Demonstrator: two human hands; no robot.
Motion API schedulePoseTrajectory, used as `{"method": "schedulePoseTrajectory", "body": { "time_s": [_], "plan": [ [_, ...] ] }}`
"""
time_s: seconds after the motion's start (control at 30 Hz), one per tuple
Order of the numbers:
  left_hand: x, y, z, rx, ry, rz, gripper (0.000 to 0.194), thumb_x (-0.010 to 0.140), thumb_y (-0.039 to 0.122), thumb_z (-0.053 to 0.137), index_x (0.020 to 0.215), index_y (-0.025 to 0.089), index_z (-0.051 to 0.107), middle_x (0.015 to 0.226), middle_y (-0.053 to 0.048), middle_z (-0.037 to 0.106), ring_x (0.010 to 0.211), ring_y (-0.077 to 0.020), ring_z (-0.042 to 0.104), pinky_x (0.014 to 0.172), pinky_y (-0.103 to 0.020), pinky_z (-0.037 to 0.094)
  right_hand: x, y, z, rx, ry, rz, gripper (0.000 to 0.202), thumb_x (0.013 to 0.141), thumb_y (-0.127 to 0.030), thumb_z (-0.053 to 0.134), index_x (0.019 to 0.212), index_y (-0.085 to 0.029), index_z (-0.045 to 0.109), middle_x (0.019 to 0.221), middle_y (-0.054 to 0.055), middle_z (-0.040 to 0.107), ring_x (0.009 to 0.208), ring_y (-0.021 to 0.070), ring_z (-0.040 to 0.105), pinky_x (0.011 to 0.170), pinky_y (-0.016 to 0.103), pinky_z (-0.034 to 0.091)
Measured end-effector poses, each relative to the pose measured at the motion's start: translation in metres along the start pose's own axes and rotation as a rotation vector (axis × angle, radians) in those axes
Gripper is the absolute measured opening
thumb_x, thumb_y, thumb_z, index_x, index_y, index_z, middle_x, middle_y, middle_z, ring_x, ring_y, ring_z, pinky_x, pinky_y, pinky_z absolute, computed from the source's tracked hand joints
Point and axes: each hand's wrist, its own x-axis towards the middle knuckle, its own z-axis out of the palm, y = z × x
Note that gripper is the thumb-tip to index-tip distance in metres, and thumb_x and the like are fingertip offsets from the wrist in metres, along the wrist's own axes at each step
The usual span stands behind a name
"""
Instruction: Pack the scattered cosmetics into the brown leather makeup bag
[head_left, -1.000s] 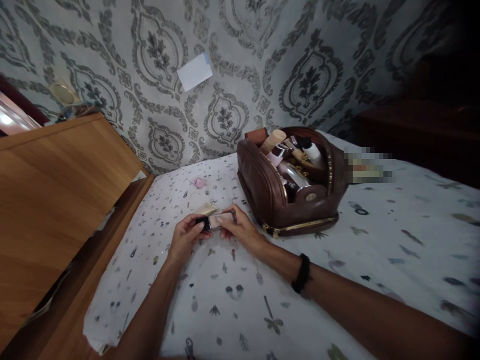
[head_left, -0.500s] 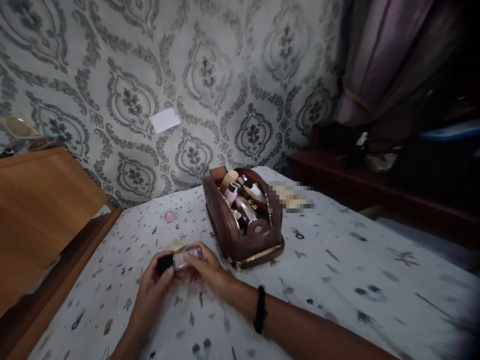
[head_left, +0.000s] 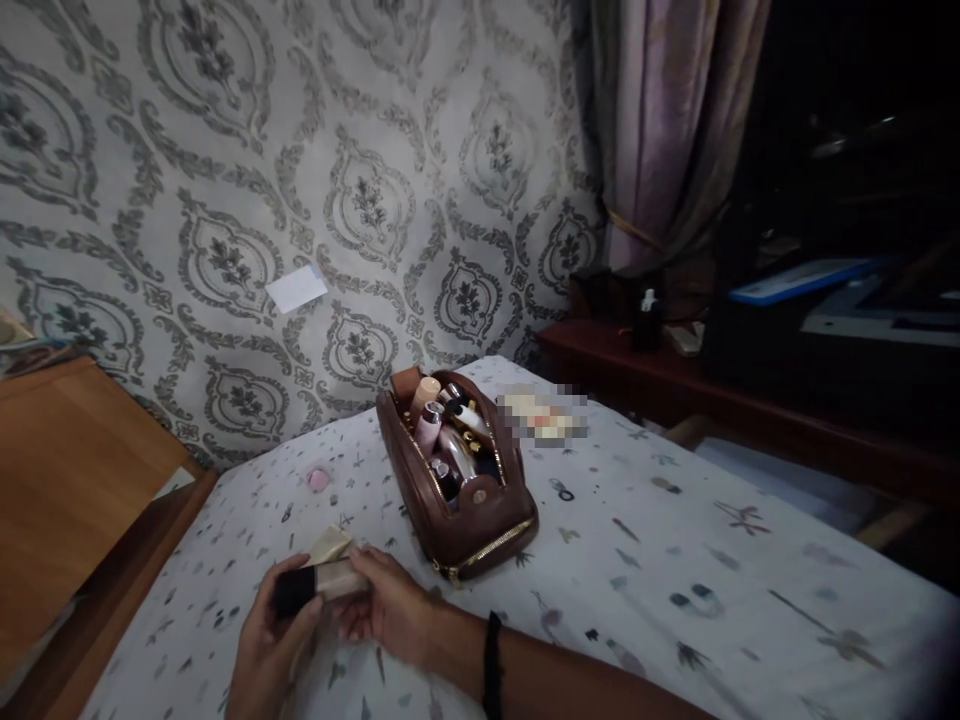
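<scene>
A foundation bottle (head_left: pixel 341 581) with a beige body and a black cap lies sideways between my hands. My left hand (head_left: pixel 262 640) is wrapped round the black cap end. The fingers of my right hand (head_left: pixel 397 605) grip the other end of the body. Just behind the bottle shows a small cream-coloured flat piece (head_left: pixel 331 544), its kind unclear. To the right of my hands stands a brown cosmetic bag (head_left: pixel 480 530), unzipped, with several bottles and tubes inside, among them a pink one with a silver cap (head_left: pixel 430 425).
A small pink round item (head_left: pixel 316 480) and a blurred-out pale item (head_left: pixel 540 415) lie on the patterned bedsheet (head_left: pixel 600 580). Wooden furniture (head_left: pixel 97 450) borders the left. A dark red shelf (head_left: pixel 585 345) with a small dark bottle (head_left: pixel 646 318) stands at right, beside a curtain (head_left: pixel 660 130).
The view has swung right and slightly up. My right thumb has shifted off the bottle's front towards its end, so more of the beige body shows. Both hands still hold the foundation bottle.
</scene>
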Motion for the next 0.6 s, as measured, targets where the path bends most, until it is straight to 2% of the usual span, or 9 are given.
{"method": "schedulePoseTrajectory", "body": {
  "time_s": [0.13, 0.3, 0.47, 0.6],
  "plan": [
    [0.003, 0.005, 0.004, -0.012, 0.076, 0.038, 0.066, 0.056, 0.052, 0.081, 0.111, 0.021, 0.06, 0.085, -0.001, 0.067, 0.076, -0.0183, 0.063, 0.068, -0.022, 0.05, 0.003, 0.0, 0.001, -0.077, -0.018, 0.119, 0.046, 0.089, -0.062, 0.04, 0.103, -0.019, 0.047, 0.049, -0.002, 0.061, 0.039, 0.0129, 0.056, 0.044, 0.021, 0.041],
    [0.012, 0.009, 0.007, 0.004, 0.044, -0.065, 0.076, 0.056, 0.058, 0.079, 0.117, 0.019, 0.056, 0.074, 0.0, 0.064, 0.065, -0.0163, 0.06, 0.063, -0.024, 0.05, 0.004, 0.003, -0.008, -0.059, -0.098, 0.1, 0.059, 0.076, -0.067, 0.056, 0.105, -0.017, 0.046, 0.052, -0.002, 0.062, 0.043, 0.0137, 0.058, 0.049, 0.024, 0.044],
    [0.025, 0.013, 0.008, 0.088, 0.074, -0.11, 0.083, 0.052, 0.063, 0.078, 0.118, 0.017, 0.056, 0.07, 0.0, 0.064, 0.065, -0.0196, 0.061, 0.062, -0.027, 0.051, -0.004, 0.002, -0.008, -0.061, -0.183, 0.083, 0.075, 0.056, -0.053, 0.075, 0.113, -0.014, 0.046, 0.053, -0.003, 0.062, 0.045, 0.0136, 0.057, 0.053, 0.026, 0.044],
    [0.033, 0.02, 0.009, 0.196, 0.08, -0.085, 0.083, 0.053, 0.064, 0.077, 0.119, 0.018, 0.056, 0.069, 0.0, 0.063, 0.062, -0.0188, 0.059, 0.061, -0.026, 0.049, -0.006, 0.0, 0.0, -0.057, -0.117, 0.099, 0.072, 0.048, -0.04, 0.08, 0.107, -0.013, 0.051, 0.05, -0.006, 0.058, 0.043, 0.0108, 0.053, 0.052, 0.025, 0.042]
  ]
}}
